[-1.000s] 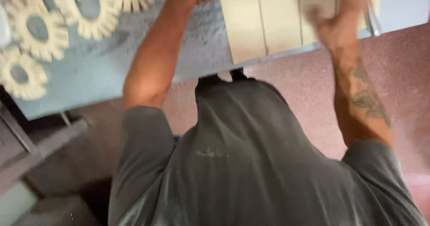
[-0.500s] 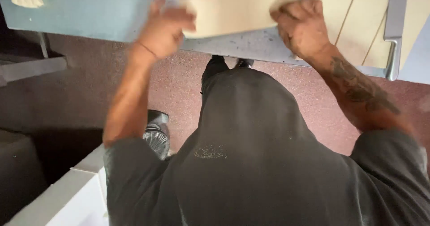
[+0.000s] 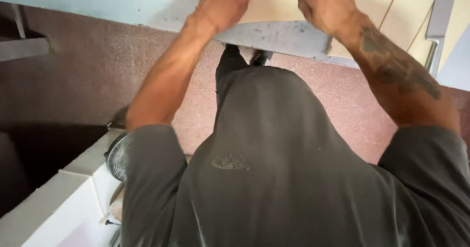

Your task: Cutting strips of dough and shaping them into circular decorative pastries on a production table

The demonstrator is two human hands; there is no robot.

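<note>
**Both hands on pale slab at table edge**

I take the table [image 3: 274, 34] as my landmark – a pale blue-grey top with a worn metal edge, running across the top of the head view.

Left hand [image 3: 227, 2]: over the table's near edge, curled onto the near side of a cream slab [image 3: 279, 12]. The fingers run out of the top of the picture, so I cannot tell how firmly they close.

Right hand [image 3: 325, 2]: just beside the left, also on the table's near edge, knuckles up, bearing on the same slab. Its fingertips are cut off too; the grip cannot be judged. The forearm behind it is tattooed.

Slab: flat on the table, at the near edge, between and under the two hands – mostly hidden by them.

Further cream panels [image 3: 391, 12] lie on the table to the right of the hands, side by side, with narrow seams between them. A metal bar [image 3: 438, 21] runs along their right side.

Below the table's edge: speckled red floor [image 3: 73, 75], a dark shoe [image 3: 259, 57] just under the edge. Well below and left of the table, a small fan [image 3: 117, 156] beside a white block [image 3: 63, 203].
</note>
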